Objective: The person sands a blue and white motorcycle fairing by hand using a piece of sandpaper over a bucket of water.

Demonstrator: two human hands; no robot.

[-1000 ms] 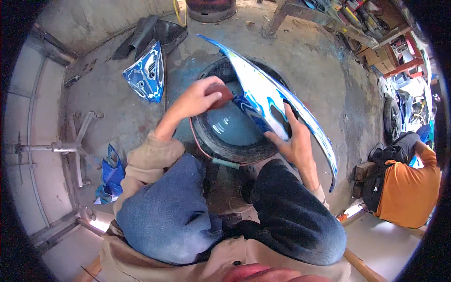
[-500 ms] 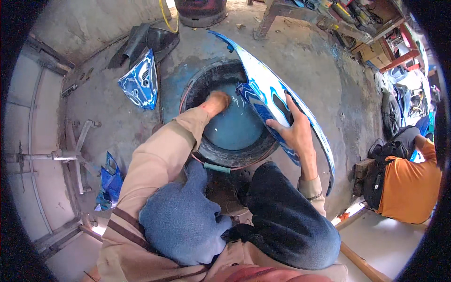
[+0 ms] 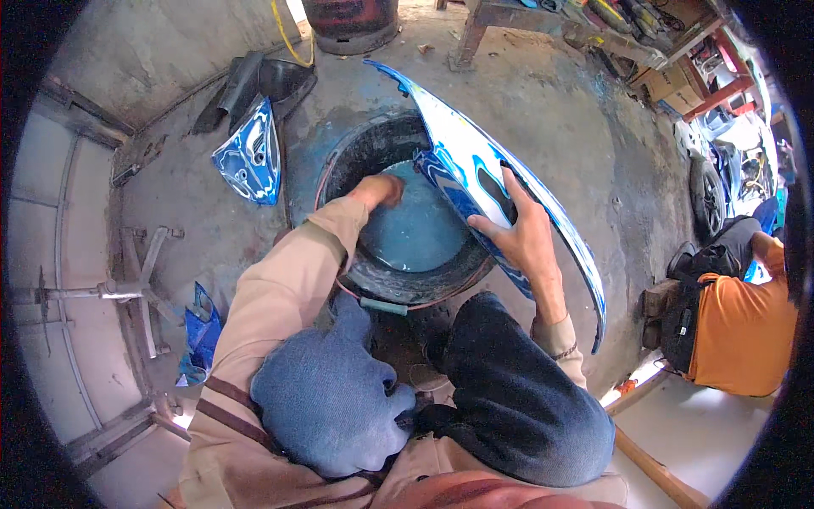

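Head view — blue-white panel [image 3: 462, 144] slants lengthwise — narrow tip [image 3: 388, 71] pointing upper-left.

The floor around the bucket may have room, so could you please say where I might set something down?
Bare floor lies between the large held panel and the wheel at right, and between the metal stand and bucket at left. Upper left is crowded: a smaller panel beside black pieces.

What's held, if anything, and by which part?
Right hand: blue-and-white panel, by its middle, at the dark opening. Left hand: in the water in the bucket; can't tell whether it holds anything.
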